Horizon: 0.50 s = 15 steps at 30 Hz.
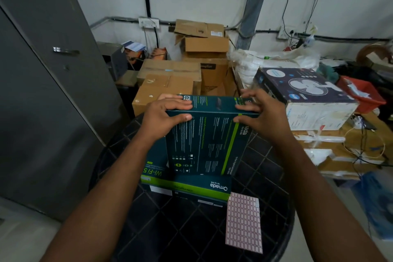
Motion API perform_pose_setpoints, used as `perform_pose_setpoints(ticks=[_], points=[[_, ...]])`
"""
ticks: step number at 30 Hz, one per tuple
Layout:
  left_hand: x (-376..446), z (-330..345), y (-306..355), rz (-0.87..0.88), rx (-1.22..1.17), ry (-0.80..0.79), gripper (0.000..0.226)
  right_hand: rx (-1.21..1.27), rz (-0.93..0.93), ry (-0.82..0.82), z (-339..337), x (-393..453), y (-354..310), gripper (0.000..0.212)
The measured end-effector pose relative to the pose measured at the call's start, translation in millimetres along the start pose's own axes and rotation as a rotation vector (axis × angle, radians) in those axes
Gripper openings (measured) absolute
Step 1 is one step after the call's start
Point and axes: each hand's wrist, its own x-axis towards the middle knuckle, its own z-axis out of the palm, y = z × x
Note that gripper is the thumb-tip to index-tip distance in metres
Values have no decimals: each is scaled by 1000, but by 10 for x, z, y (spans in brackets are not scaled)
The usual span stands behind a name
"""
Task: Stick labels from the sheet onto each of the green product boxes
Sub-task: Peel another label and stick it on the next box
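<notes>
The label sheet (pixel 243 222) lies nearest on the black table (pixel 182 238), just beside a flat green box (pixel 187 185). Behind, a second green box (pixel 209 134) is clamped upright by the left hand (pixel 165 116) and right hand (pixel 258 112); if tipped carelessly, it could be dropped onto the sheet.

The upright green box (pixel 204 134) is printed cardboard with a smooth, faintly satin face, and the flat green box (pixel 187 185) under it shows the same coated card. Beside them the label sheet (pixel 243 222) is thin matt paper with a pinkish printed grid, lying on a black plastic table (pixel 180 229) moulded in a lattice pattern. Behind, the brown cartons (pixel 170 78) are plain matt corrugated cardboard, and the grey cabinet (pixel 42 91) looks like painted metal with a shiny metal handle (pixel 64 50).
</notes>
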Motion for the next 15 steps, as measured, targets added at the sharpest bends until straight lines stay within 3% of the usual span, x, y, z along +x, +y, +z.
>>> perform_pose_setpoints(ticks=[4,10,15], points=[[20,6,-4,25,16,-6,33,72,14,48,15,-16,98,46],[27,-18,21,47,27,-20,27,113,24,41,-129,-50,147,64],[37,-15,42,46,7,-19,26,110,8,132,-109,-96,165,59]])
